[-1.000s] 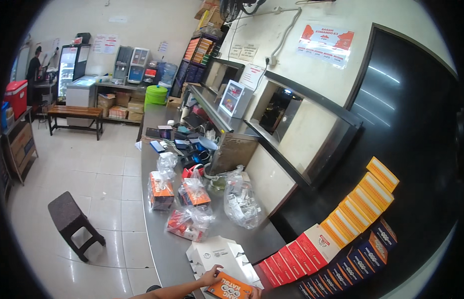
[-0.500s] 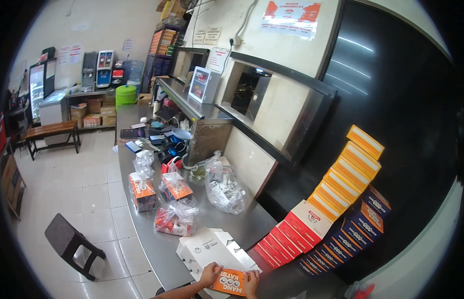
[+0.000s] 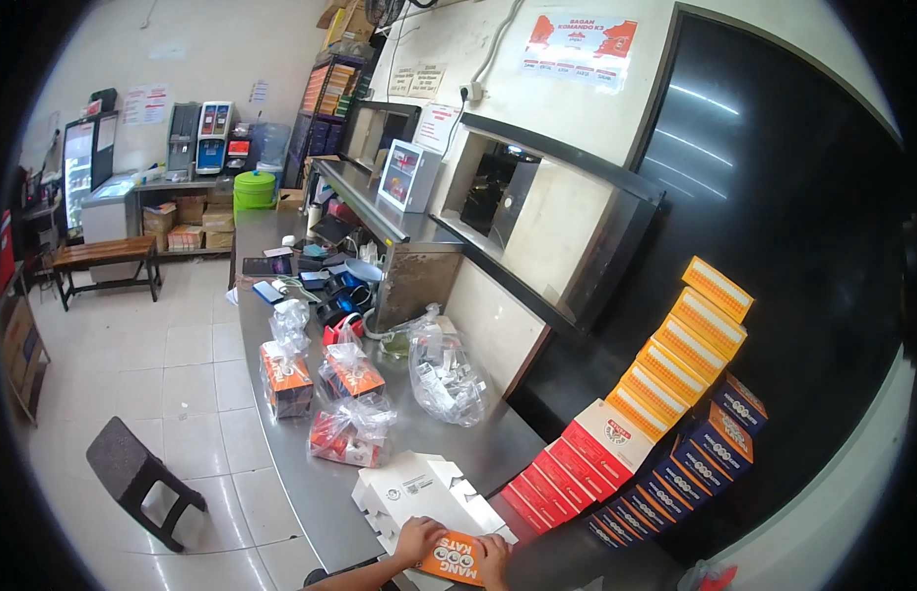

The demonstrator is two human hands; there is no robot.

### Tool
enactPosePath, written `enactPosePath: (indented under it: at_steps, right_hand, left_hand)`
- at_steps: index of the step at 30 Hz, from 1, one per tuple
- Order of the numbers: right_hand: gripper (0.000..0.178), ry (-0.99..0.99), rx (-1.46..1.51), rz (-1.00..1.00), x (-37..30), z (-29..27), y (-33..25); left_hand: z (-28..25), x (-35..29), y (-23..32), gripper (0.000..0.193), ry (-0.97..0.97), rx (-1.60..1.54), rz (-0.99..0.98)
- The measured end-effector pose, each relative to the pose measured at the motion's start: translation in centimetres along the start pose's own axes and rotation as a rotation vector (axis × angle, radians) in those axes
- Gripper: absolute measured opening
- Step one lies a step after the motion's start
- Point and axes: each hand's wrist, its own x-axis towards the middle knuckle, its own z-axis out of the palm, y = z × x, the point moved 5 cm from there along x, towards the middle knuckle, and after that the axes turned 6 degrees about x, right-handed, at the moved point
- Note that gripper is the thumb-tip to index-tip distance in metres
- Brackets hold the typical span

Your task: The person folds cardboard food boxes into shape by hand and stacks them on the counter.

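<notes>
Two hands point(image 3: 420, 539), one unfolded carton point(image 3: 431, 500)

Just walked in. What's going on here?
A person's left hand and right hand are on opposite sides of an orange cardboard panel, at the near end of an opened white cardboard carton on the grey metal counter. Beyond lie orange-topped boxes in clear plastic bags; red, yellow and dark-blue boxes stand stacked at right.

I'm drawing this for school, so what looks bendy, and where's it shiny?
In the head view, the fisheye lens curves the edge of the metal counter; in that same view, white streaks of light glare on the glossy black panel.
</notes>
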Motion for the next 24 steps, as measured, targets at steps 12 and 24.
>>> enactPosePath:
  at_steps: [12,24]
  right_hand:
    - [0.017,0.080,-0.117,0.082,-0.4,-0.7,-0.2]
    - [0.025,0.390,0.226,0.344,-1.1,0.4,4.3]
  left_hand:
    - [-0.7,0.1,0.2,0.037,0.019,0.136,-0.036]
    - [0.4,-1.4,-4.2,0.029,-0.054,-0.298,-0.620]
